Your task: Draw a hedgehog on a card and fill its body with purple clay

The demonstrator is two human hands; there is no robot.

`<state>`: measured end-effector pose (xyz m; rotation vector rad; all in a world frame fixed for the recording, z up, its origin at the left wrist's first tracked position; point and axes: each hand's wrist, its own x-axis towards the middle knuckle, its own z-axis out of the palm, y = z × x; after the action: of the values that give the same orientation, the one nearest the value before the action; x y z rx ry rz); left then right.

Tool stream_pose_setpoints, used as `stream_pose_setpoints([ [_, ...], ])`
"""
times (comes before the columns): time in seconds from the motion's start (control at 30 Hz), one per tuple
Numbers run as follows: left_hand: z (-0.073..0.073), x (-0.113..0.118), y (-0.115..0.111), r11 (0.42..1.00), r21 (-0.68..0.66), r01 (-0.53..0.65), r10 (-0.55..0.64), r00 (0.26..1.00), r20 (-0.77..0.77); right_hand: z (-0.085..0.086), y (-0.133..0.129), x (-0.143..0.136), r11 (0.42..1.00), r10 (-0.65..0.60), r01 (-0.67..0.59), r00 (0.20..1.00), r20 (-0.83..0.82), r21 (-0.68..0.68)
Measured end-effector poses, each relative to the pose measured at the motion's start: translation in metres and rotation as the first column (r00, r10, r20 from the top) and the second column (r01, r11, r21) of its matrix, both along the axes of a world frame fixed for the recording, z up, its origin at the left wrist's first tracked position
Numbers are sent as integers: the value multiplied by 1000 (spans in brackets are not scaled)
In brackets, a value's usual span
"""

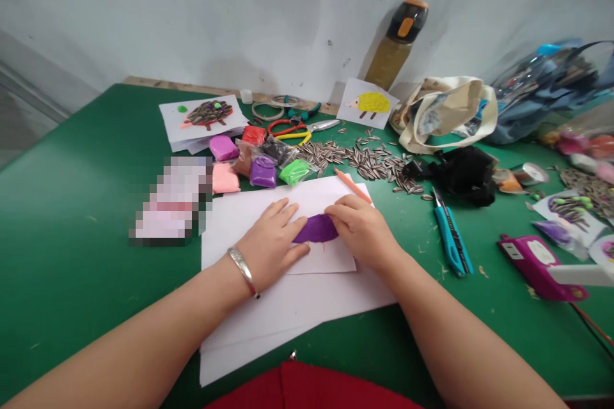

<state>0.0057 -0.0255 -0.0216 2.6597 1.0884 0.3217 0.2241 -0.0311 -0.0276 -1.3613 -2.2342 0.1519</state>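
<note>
A flat purple piece of modelling clay (pixel 314 229) lies on a small white sheet (pixel 330 262), which rests on a stack of larger white paper (pixel 268 313). Short orange lines show on the small sheet just under the clay. My left hand (pixel 273 236), with a silver bracelet at the wrist, lies flat with its fingers apart; its fingertips touch the clay's left end and the paper. At the clay's right end, the fingers of my right hand (pixel 362 227) are bent and pressed together on its edge. An orange pen (pixel 352 185) lies just beyond my right hand.
Bagged clay packs (pixel 263 171), sunflower seeds (pixel 377 160) and scissors (pixel 321 126) lie behind the paper. A teal utility knife (pixel 451 236) and a magenta glue gun (pixel 540 265) are to the right. A bottle (pixel 396 45) leans against the wall; finished pictures (pixel 204 118) lie at back left.
</note>
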Motion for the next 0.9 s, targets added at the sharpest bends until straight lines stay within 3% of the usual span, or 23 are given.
stream_pose_setpoints([
  [0.77,1,0,0,1000,4,4,-4,1000,-6,-1,2,5,996,-38,28,993,-109,-86],
  [0.9,2,1,0,1000,-10,-3,3,1000,-11,-1,2,3,995,-18,12,998,-60,-100],
])
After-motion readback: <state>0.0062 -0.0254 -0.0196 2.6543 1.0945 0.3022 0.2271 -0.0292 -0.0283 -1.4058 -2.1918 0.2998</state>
